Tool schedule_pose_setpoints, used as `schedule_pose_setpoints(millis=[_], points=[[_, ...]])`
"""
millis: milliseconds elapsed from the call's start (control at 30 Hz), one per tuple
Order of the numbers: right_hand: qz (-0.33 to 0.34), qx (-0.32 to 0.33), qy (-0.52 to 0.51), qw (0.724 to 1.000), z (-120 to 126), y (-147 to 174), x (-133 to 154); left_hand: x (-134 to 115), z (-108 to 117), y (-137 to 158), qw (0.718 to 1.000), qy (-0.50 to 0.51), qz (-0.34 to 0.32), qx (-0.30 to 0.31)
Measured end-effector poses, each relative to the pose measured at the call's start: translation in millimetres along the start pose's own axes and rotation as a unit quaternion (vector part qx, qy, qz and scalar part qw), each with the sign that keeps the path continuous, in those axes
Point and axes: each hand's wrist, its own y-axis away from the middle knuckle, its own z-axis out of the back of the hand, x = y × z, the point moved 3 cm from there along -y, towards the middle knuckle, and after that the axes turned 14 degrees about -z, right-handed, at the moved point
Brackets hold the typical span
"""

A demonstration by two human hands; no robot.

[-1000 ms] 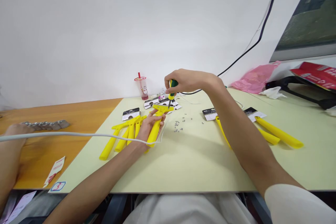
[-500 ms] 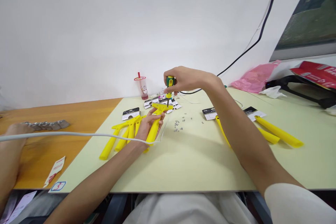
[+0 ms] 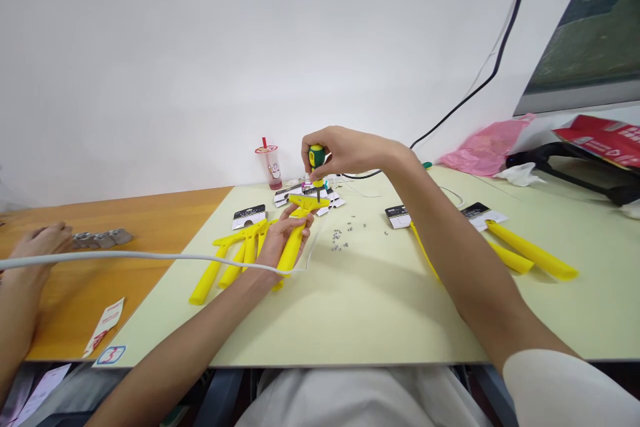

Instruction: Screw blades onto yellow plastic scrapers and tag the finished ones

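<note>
My left hand (image 3: 283, 235) is closed around the handle of a yellow scraper (image 3: 295, 245), its wide head tilted up and away from me. My right hand (image 3: 334, 150) grips a green and yellow screwdriver (image 3: 317, 157) from above. The screwdriver stands nearly upright, its tip against the right part of the scraper's head. Several more yellow scrapers (image 3: 206, 280) lie side by side just left of my left hand. Small metal screws (image 3: 337, 237) are scattered on the pale tabletop (image 3: 370, 320), right of the held scraper.
Black and white cards (image 3: 249, 216) lie behind the scrapers. A cup with a red straw (image 3: 273, 167) stands by the wall. More yellow handles (image 3: 533, 250) lie beyond my right forearm. A white cable (image 3: 150, 255) crosses in front. Another person's hand (image 3: 47, 240) is beside grey metal pieces (image 3: 103, 239).
My right hand has turned and shifted slightly left on the screwdriver's handle, while the tip stays on the scraper's head. The other person's hand has moved to the right, towards the metal pieces.
</note>
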Motion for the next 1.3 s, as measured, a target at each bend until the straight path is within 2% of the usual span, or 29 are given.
schedule_pose_setpoints(millis=[200,333,500,633,867,1067,1300], points=[[-0.020,-0.039,0.040,0.998,0,0,0,1,1,0,1.000,0.000,0.004,0.016],[-0.027,-0.027,0.035,0.999,-2,0,1,1,1,0,1.000,0.001,0.007,0.019],[-0.002,-0.027,0.000,1.000,-3,1,6,0,-1,1,1.000,0.009,0.010,0.009],[0.002,-0.029,0.020,0.999,-4,0,6,-1,-2,2,1.000,0.013,0.007,0.011],[-0.041,0.050,0.056,0.996,-6,0,-10,6,5,-1,1.000,-0.006,0.022,-0.005],[-0.053,0.003,0.070,0.996,-2,-1,-8,4,6,-3,1.000,-0.004,0.014,0.007],[-0.120,0.019,0.045,0.992,-3,-2,-15,4,7,-3,1.000,-0.013,0.014,0.019]])
